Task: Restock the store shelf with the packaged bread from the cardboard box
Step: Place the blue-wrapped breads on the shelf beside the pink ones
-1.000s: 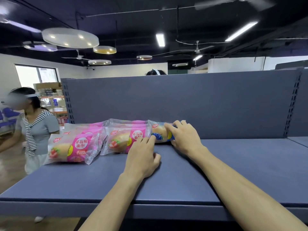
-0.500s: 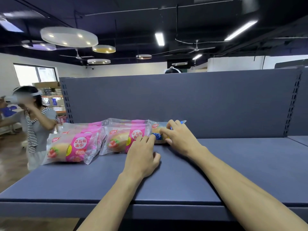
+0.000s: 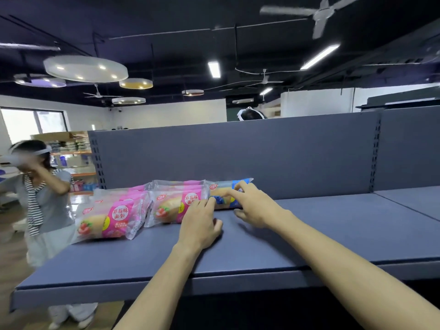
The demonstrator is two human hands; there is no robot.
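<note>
just beyond the right hand (image 3: 256, 206), the blue-labelled bread pack (image 3: 225, 192) now shows most of its length, up to its far crimped end, where a second ago that hand lay over nearly all of it. the fingers have lifted and spread: the fingertips (image 3: 229, 192) rest lightly across the pack's top and the thumb hangs free on the near side, so this grip reads as released, touching but not clutching. the left hand (image 3: 200, 225) has hardly moved; its fingers are loosely curled, with the tips against the near right corner of the middle pink strawberry bread pack (image 3: 173, 206), steadying it without enclosing it. that pack sits just left of the blue one and appears to touch it, and another pink strawberry pack (image 3: 107, 221) lies further left, near the shelf's (image 3: 309, 234) end.

my reading is that the blue pack has just been set in line and both hands are about to let go (the cardboard box is out of view, so how much stock remains cannot be told). the whole stretch of shelf right of the right hand is bare, so the restocking looks early. a person in a striped top (image 3: 39, 201) stands off beyond the left end of the shelf.
</note>
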